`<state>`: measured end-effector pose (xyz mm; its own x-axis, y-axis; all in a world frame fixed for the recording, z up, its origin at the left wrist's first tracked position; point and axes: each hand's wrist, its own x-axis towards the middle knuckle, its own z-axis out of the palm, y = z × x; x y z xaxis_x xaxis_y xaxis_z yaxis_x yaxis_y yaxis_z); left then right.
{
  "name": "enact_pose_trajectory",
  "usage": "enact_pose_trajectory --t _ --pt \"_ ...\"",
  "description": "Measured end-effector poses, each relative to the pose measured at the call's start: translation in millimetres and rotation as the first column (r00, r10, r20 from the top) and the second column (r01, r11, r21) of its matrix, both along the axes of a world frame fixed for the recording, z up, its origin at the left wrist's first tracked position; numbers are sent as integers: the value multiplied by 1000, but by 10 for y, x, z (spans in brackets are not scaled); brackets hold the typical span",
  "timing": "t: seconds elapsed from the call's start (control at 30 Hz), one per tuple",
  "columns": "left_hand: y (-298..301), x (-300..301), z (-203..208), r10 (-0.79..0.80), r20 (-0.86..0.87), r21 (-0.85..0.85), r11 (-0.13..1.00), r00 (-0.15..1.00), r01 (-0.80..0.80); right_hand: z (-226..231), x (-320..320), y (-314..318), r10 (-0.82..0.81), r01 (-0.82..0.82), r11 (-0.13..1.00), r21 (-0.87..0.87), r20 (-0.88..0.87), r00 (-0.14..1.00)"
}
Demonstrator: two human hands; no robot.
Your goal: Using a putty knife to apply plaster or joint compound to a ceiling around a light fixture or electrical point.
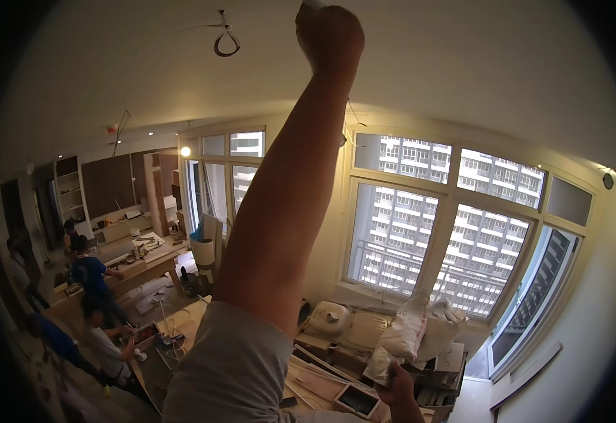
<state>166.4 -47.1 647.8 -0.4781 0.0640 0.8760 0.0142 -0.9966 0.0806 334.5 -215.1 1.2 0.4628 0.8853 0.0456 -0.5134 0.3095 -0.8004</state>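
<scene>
My left arm reaches straight up to the white ceiling (428, 70). At the upper edge of the picture my left hand (333, 35) is closed, with a small piece of a whitish object (313, 3) showing above the fingers. Most of that object is cut off, so its kind is unclear. Low on the right, my right hand (397, 389) is closed on a crumpled, pale plastic packet (379, 366). Behind the packet stands a large white woven sack (405, 330).
A looped cable (226, 42) hangs from the ceiling to the left. Below lie boards and a white-framed tablet-like panel (356, 401). Several people, one in a blue shirt (89, 273), work around a cluttered wooden bench (154, 262). Tall windows (396, 233) line the far wall.
</scene>
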Motion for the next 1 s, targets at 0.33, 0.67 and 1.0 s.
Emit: enact_pose_trajectory --t 0.33,0.67,1.0 --pt "-644 726 382 153 174 198 962 973 -187 -303 932 -342 -126 122 992 47 122 984" --pt "-622 673 -537 -88 118 276 960 989 53 129 905 -132 -55 50 998 -24 -495 867" --pt "106 51 277 356 186 -23 933 916 -358 6 985 165 13 -66 993 -100 -456 890"
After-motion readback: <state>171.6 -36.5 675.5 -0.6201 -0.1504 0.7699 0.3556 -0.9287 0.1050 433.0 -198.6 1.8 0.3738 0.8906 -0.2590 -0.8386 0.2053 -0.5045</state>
